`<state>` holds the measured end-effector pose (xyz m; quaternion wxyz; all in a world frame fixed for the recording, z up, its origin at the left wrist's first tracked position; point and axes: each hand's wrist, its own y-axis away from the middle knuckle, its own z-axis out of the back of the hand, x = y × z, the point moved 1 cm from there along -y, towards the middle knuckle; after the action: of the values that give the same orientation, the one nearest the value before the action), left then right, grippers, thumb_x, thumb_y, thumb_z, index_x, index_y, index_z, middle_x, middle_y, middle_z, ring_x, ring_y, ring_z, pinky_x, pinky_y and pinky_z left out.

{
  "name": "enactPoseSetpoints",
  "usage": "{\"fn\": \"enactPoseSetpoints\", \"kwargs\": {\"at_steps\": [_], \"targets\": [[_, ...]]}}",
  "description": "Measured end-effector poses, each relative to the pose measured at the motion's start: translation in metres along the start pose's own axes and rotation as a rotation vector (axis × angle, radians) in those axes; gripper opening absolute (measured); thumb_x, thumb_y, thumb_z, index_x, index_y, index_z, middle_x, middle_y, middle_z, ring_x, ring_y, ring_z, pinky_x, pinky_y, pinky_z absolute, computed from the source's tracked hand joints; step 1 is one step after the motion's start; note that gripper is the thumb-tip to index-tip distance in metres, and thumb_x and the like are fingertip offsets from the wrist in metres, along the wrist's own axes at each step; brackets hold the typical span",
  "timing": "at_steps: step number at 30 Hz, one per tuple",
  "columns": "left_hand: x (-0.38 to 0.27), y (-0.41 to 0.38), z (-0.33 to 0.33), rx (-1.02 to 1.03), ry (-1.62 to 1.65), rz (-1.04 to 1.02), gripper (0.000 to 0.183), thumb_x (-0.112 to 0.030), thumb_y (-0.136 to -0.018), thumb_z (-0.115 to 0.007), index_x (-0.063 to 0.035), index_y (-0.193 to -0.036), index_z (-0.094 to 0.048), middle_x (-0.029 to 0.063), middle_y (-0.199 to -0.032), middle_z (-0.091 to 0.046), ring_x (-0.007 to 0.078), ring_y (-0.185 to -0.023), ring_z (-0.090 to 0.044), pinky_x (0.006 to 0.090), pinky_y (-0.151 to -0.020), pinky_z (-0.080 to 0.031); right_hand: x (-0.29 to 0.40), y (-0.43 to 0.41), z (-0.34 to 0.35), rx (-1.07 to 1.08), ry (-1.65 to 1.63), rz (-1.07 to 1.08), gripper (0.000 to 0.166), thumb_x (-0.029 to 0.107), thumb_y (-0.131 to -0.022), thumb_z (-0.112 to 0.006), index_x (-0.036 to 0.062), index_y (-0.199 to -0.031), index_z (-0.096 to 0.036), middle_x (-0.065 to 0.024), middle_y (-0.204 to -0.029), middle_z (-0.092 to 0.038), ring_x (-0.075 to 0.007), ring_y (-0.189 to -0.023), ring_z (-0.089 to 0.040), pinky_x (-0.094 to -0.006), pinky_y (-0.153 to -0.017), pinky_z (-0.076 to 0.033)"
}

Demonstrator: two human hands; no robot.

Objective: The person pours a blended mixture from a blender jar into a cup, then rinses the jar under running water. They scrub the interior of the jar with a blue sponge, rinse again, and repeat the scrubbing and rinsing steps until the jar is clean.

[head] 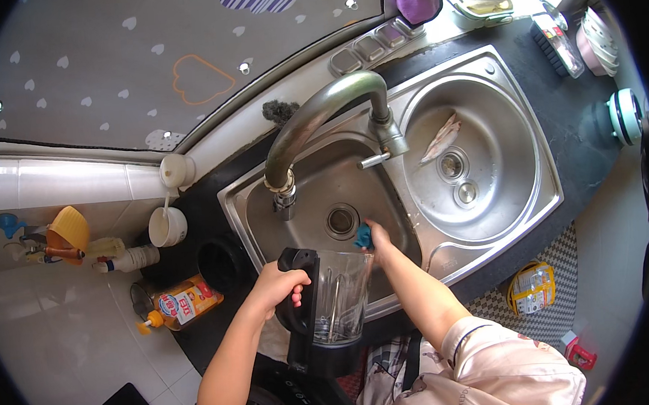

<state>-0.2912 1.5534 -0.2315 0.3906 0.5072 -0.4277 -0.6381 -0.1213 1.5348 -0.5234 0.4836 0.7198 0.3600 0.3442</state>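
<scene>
My left hand grips the black handle of a clear blender jug, which lies tilted over the front edge of the left sink basin. The jug's mouth points into the basin and its black base is towards my body. Just past the rim, my right hand holds a crumpled blue cloth or scrubber; some fingers are hidden. The drain lies close beyond that hand. A curved faucet arches over the basin, and no water is seen running from it.
A pale, limp item lies in the round right basin. Left of the sink stand a black round container, an orange pump bottle and a white cup. A clear-lidded package and bowls occupy the far right counter.
</scene>
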Motion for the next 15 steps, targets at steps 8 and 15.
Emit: {"fn": "enactPoseSetpoints", "kwargs": {"at_steps": [8, 15], "targets": [[-0.001, 0.001, -0.005, -0.002, -0.03, -0.011, 0.016, -0.002, -0.074, -0.057, -0.0051, -0.06, -0.049, 0.0008, -0.052, -0.048, 0.0091, -0.044, -0.046, 0.0255, -0.045, -0.042, 0.015, 0.033, -0.026, 0.421, 0.376, -0.302, 0.043, 0.046, -0.094, -0.042, 0.008, -0.1, -0.062, -0.0098, -0.092, -0.065, -0.0225, -0.077, -0.064, -0.0405, -0.071, -0.053], [-0.004, 0.009, -0.009, -0.025, -0.044, -0.039, 0.016, -0.001, -0.075, -0.058, -0.0046, -0.062, -0.049, 0.0015, -0.052, -0.048, 0.0098, -0.044, -0.048, 0.0263, -0.047, -0.043, 0.037, 0.057, -0.037, 0.695, 1.238, 0.195, 0.054, 0.045, -0.084, -0.062, -0.0027, -0.108, -0.06, -0.0136, -0.089, -0.066, -0.0206, -0.079, -0.064, -0.0367, -0.068, -0.052]]}}
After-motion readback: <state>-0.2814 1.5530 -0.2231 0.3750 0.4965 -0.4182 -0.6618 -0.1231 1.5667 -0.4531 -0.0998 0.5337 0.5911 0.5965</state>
